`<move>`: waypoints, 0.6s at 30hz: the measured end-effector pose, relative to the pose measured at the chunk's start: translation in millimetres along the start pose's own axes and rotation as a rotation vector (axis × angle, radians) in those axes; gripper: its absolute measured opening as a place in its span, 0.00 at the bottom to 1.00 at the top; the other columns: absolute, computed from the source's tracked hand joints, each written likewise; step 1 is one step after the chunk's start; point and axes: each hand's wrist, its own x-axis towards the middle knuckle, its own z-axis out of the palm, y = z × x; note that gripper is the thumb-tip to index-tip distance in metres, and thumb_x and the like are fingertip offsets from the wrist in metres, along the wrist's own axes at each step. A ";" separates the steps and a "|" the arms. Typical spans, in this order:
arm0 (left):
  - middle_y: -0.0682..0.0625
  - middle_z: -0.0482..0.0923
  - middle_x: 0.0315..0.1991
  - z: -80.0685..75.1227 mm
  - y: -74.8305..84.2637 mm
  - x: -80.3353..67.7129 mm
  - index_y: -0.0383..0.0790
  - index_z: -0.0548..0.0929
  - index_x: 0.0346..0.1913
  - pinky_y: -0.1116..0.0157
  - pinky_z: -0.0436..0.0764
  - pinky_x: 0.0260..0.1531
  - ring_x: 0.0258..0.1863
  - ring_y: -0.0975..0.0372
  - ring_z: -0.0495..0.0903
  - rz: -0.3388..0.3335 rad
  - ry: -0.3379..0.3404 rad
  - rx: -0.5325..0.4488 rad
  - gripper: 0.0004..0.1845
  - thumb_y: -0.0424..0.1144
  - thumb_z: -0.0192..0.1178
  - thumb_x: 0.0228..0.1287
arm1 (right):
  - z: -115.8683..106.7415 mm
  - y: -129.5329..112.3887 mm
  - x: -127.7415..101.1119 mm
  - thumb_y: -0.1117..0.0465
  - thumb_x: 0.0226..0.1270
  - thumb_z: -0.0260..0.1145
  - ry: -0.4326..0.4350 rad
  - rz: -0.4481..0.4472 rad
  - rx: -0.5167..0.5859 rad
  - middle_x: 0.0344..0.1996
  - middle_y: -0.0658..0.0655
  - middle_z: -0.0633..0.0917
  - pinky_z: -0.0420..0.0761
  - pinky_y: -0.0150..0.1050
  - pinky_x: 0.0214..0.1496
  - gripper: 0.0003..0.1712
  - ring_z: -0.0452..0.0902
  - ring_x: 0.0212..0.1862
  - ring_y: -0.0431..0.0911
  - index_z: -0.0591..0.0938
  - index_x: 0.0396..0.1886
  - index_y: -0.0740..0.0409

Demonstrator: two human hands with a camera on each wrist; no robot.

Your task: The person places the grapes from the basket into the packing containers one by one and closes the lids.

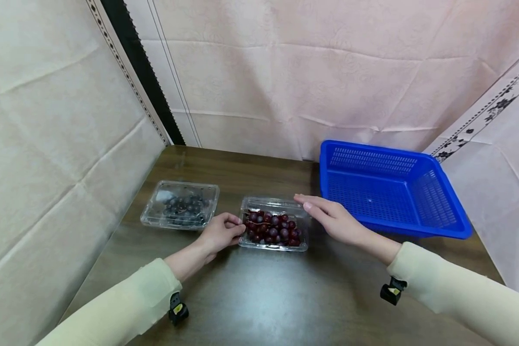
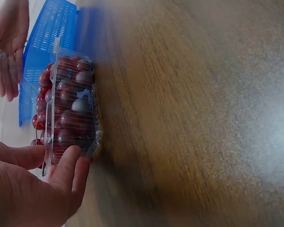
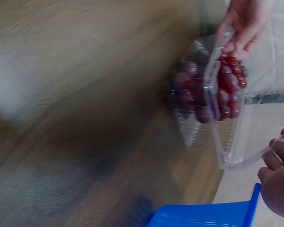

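My left hand [image 1: 220,233] pinches the left rim of a clear plastic clamshell container [image 1: 273,248], thumb above the rim and fingers below it. Dark red grapes [image 1: 274,231] fill much of the container. Its transparent lid [image 3: 248,164] is hinged up at the far side, as seen in the right wrist view. My right hand [image 1: 330,218] is at the lid's right edge, its fingers mostly straight and touching the clear plastic. Through the left wrist view, grapes [image 2: 68,97] show behind the container's ribbed side wall.
On the left stands another clear container [image 1: 179,204] with darker, blackish fruit, its lid down. A blue perforated plastic basket [image 1: 385,230] sits at the right, close behind my right hand. Pale cloth [image 1: 285,86] hangs round the brown wooden table [image 1: 259,298].
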 end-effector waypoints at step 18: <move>0.35 0.81 0.55 -10.9 2.7 -12.7 0.29 0.77 0.65 0.58 0.92 0.51 0.50 0.51 0.86 -0.055 -0.046 -0.016 0.15 0.29 0.55 0.82 | 30.0 22.7 -19.1 0.55 0.81 0.67 -0.028 -0.254 -0.316 0.82 0.57 0.68 0.63 0.66 0.81 0.32 0.58 0.83 0.59 0.74 0.80 0.55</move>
